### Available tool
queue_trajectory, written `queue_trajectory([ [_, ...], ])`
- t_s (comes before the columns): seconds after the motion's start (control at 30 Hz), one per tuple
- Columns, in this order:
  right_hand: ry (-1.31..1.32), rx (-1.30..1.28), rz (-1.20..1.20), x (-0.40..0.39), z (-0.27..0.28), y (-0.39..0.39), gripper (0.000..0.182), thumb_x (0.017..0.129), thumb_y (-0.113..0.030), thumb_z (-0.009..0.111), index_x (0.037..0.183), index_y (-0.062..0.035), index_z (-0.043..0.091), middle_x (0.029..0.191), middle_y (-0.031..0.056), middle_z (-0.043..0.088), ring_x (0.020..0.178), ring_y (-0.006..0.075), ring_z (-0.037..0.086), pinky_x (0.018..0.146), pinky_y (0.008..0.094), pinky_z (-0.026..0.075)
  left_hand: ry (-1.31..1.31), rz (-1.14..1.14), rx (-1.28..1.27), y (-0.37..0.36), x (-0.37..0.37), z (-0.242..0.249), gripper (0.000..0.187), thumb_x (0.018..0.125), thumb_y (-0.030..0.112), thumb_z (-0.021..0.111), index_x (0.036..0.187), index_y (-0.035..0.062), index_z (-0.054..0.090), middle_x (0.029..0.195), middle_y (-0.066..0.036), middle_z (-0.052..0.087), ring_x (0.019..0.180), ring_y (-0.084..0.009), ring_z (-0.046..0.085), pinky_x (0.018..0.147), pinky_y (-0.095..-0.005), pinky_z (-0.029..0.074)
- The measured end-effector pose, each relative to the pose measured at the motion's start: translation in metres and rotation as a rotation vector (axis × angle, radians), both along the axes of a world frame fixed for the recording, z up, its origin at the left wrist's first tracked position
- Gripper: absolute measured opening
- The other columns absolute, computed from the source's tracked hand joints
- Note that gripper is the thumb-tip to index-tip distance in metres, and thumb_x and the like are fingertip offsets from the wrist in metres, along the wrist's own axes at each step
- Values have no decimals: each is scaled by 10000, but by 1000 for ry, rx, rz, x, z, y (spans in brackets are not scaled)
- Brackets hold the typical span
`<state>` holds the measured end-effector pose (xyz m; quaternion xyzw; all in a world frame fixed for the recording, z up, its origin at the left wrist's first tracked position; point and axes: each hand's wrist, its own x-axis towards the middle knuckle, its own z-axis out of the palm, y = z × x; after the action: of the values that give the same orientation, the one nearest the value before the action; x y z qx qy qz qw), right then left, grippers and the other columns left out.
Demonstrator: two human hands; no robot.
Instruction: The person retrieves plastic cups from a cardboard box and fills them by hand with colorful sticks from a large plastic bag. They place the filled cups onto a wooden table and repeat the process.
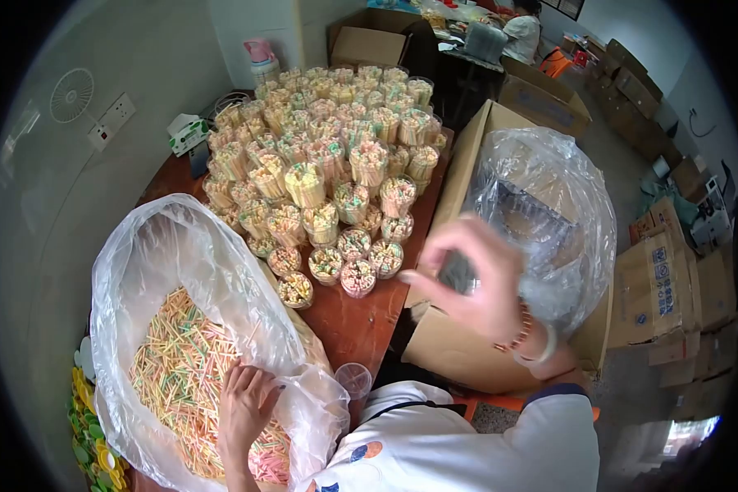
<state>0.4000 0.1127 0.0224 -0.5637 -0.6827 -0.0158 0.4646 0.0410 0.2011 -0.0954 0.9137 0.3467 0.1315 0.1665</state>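
A pale wall with a small fan (pixel 72 95) and sockets (pixel 111 121) runs up your left, and at 1 o'clock, far back, a person (pixel 522 34) is at another workplace. Your reddish-brown table (pixel 342 325) carries a crowd of clear cups (pixel 305 185) at 12 o'clock, packed with pastel sticks and stacked in layers; the nearest stand in a single layer. At 8 o'clock you have a big clear plastic bag (pixel 127 246) full of loose pastel sticks (pixel 180 361). Your left hand (pixel 246 406) lies at the bag's right side, fingers loosely bent over the sticks, thumb apart; no stick is clearly pinched. Near 6 o'clock, just beside the bag, sits a clear cup without sticks (pixel 353 380). Your right hand (pixel 476 275) is raised at 4 o'clock, thumb and forefinger curved wide; something greyish shows inside the curl, too blurred to tell whether you grip it. Behind that hand, an open carton (pixel 439 348) holds a crumpled clear liner (pixel 578 176).
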Motion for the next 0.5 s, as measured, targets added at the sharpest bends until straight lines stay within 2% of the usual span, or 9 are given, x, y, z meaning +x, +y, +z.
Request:
queue_trajectory([
  [0.03,-75,384,72,18,25,-25,284,750,-47,851,926,-28,629,803,61,658,714,189,657,640,281,525,27,-14,-15,0,3,9,232,778,81,785,985,23,698,970,-113,681,1028,-351,640,1159,-526,402],
  [0.13,-49,289,35,35,15,-52,303,748,-63,853,946,-26,626,829,67,655,738,196,654,658,288,523,-3,-26,67,-8,26,31,402,769,137,817,1137,58,674,1082,-126,664,1100,-366,622,1152,-541,399],
  [0.2,30,186,80,32,-5,-63,324,746,-79,854,966,-24,623,855,73,651,762,204,651,676,296,521,-41,-169,23,-21,58,46,478,754,195,847,1176,61,666,1124,-132,657,1138,-371,603,1130,-520,426],
  [0.23,56,154,109,30,-12,-62,335,745,-87,855,976,-23,621,867,76,650,774,207,649,686,299,519,-28,-290,37,-28,75,45,524,806,276,816,1255,77,635,1199,-101,638,1189,-322,585,1083,-479,454],
  [0.3,84,113,140,31,-19,-64,357,744,-103,857,996,-21,618,893,82,646,798,214,645,704,307,517,17,-407,19,-43,108,28,580,805,316,806,1290,66,611,1259,-116,612,1240,-319,556,1106,-455,435],
  [0.37,92,79,145,34,-24,-69,381,742,-119,858,1017,-18,615,919,87,643,822,221,642,722,314,514,129,-454,36,-49,119,-8,627,802,361,797,1310,57,590,1308,-152,591,1288,-325,531,1131,-446,410],
  [0.4,87,67,146,36,-24,-70,393,741,-127,859,1027,-17,613,932,90,641,834,225,640,731,318,513,135,-403,55,-51,119,-23,573,809,347,797,1284,101,594,1299,-120,592,1250,-311,554,1107,-432,438],
  [0.43,82,54,152,37,-23,-70,405,740,-135,860,1037,-16,611,945,93,640,846,228,639,740,322,512,143,-385,63,-53,117,-29,573,809,347,797,1284,101,594,1299,-120,592,1250,-311,554,1107,-432,438],
  [0.5,75,29,181,36,-22,-65,429,739,-151,861,1057,-14,608,970,99,637,870,236,635,758,329,509,244,-269,-64,-53,108,-35,498,806,267,776,1247,115,602,1183,-107,611,1126,-318,598,1035,-438,471],
])
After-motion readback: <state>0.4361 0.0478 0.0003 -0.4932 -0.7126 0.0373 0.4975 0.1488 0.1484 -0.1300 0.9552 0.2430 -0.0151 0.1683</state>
